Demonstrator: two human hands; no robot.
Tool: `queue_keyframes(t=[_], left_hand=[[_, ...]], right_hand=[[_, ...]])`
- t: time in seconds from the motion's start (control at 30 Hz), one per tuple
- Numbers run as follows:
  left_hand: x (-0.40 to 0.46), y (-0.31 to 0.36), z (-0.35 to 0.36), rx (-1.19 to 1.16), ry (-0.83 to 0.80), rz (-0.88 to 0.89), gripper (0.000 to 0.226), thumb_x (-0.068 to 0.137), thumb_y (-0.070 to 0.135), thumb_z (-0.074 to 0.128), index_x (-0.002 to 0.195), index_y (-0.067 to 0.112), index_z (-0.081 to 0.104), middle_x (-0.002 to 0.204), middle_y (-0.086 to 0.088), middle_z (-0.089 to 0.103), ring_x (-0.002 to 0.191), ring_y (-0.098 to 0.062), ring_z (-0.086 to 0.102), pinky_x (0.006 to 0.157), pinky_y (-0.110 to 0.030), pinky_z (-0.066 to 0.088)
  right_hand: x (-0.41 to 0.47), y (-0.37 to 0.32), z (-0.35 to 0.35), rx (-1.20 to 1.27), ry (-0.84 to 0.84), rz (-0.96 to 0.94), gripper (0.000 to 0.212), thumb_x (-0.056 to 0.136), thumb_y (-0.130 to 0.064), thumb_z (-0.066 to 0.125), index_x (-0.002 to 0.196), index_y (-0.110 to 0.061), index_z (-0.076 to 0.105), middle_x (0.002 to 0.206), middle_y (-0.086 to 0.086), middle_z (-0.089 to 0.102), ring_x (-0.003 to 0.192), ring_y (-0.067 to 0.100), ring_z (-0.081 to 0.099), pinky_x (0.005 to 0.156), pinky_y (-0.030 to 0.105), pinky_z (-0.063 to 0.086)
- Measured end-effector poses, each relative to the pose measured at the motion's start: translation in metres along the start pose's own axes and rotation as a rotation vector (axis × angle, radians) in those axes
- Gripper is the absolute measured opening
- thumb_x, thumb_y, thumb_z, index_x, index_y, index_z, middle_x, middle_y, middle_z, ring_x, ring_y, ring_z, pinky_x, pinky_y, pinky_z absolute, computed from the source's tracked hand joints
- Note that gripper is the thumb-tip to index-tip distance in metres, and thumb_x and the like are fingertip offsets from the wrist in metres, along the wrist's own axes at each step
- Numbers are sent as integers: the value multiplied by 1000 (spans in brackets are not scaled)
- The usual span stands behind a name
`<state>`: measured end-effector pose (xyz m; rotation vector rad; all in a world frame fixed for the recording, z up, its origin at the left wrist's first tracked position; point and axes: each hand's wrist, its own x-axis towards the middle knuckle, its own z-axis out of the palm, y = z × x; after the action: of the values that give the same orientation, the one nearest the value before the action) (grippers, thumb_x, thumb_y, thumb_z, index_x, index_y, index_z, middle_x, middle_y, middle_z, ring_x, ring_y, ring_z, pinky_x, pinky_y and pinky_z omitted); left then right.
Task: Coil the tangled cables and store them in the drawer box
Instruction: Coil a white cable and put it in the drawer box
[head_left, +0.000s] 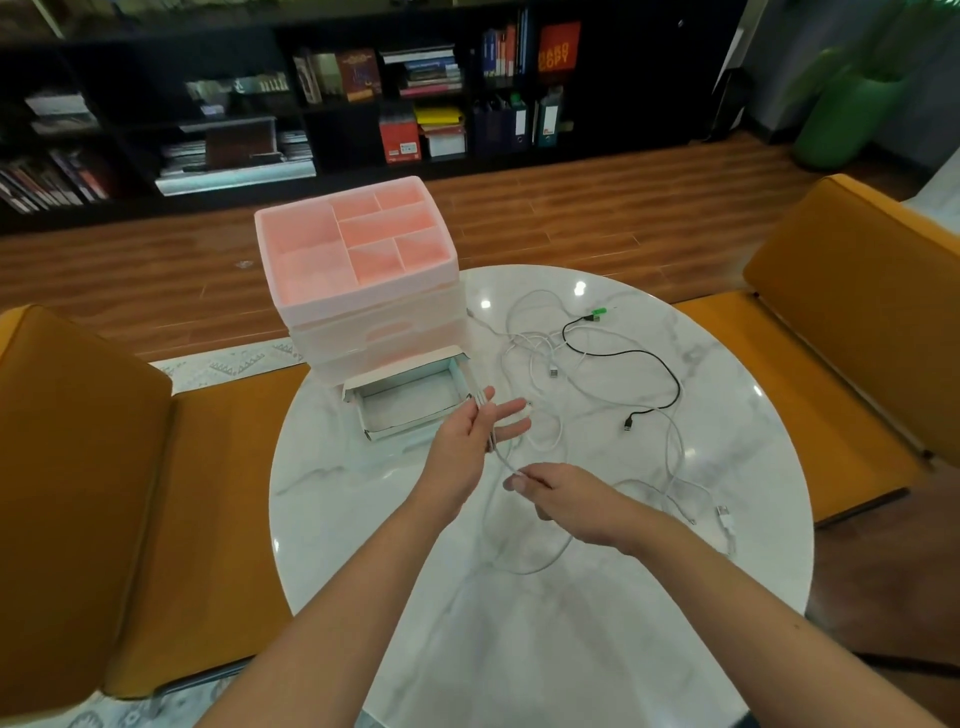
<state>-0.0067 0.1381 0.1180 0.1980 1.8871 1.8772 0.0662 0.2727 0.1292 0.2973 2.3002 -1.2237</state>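
A: We've got the left hand (475, 441) flat-ish w/ a few turns of white cable (524, 569) across the palm, thumb pinning them, just in front of the open bottom drawer (410, 402).

B: Yep. Right hand (569, 499) pinches the same cable btwn thumb & forefinger, near the left.

A: Rest of the whites lie tangled on the marble table (571, 649) w/ a black cable (644, 358), right of the drawer box (363, 306).
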Motion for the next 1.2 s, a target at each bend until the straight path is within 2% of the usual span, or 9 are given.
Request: queue_keyframes(t=[0.2, 0.33, 0.47, 0.6, 0.77, 0.87, 0.93, 1.03, 1.2], left_hand=[[-4, -6, -9, 523, -173, 18, 33, 107, 23, 33, 137, 20, 46, 100, 12, 70, 81, 18, 62, 78, 3, 37], [-6, -5, -13, 631, -265, 19, 32, 107, 29, 33, 125, 20, 58, 75, 6, 69, 70, -7, 64, 73, -14, 43], [-12, 2, -15, 392, -253, -70, 38, 107, 27, 31, 103, 11, 65, 60, 1, 53, 67, -17, 54, 77, -22, 45], [-13, 13, -12, -43, -265, -141, 34, 107, 23, 34, 91, 6, 58, 51, -1, 43, 52, -14, 46, 107, -40, 44], [-10, 30, -5, -381, -299, -130, 41, 105, 29, 35, 108, -6, 57, 55, -1, 37, 51, -12, 49, 111, -42, 39], [-5, 36, -2, -542, -284, -104, 47, 103, 27, 41, 132, -10, 50, 61, 1, 48, 58, -9, 58, 120, -44, 24], [1, 40, 0, -602, -223, -59, 44, 102, 25, 41, 136, -3, 50, 82, 1, 68, 70, -9, 65, 118, -42, 30], [8, 45, 3, -572, -149, 21, 44, 104, 25, 36, 141, 3, 44, 123, 2, 68, 100, -12, 68, 107, -33, 44], [14, 46, 11, -387, -36, 112, 44, 106, 28, 36, 146, 9, 33, 128, 7, 65, 116, -17, 64, 106, -33, 40]], right_hand=[[-5, -7, -27, -55, 73, -26, 16, 80, -31, 59, 70, -21, 65, 65, -5, 52, 63, 16, 48, 62, 35, 45], [-8, -13, -47, -12, 178, -137, 13, 84, -22, 63, 76, -15, 69, 63, -4, 50, 60, 13, 43, 59, 29, 40], [-1, -11, -62, -15, 305, -237, 11, 90, -33, 66, 84, -24, 70, 64, -2, 48, 58, 11, 42, 57, 27, 38], [8, 0, -62, 103, 371, -239, 13, 89, -44, 65, 91, -34, 73, 57, -17, 51, 61, 6, 46, 64, 29, 45], [10, -4, -44, 160, 340, -283, 30, 102, -35, 46, 128, -38, 61, 106, -30, 61, 73, -25, 50, 65, 2, 38], [15, -3, -33, 146, 335, -295, 38, 106, -29, 36, 141, -44, 42, 94, -23, 59, 75, -13, 50, 69, 5, 38], [20, 4, -26, 93, 345, -268, 37, 106, -30, 33, 140, -38, 44, 77, -12, 55, 63, -3, 48, 63, 13, 37], [20, 14, -14, 90, 339, -228, 24, 105, -34, 33, 124, -32, 48, 83, -12, 64, 61, -2, 50, 69, 27, 45], [14, 21, -8, 48, 446, -188, 13, 100, -30, 47, 109, -38, 50, 97, -12, 60, 79, 2, 53, 70, 24, 43]])
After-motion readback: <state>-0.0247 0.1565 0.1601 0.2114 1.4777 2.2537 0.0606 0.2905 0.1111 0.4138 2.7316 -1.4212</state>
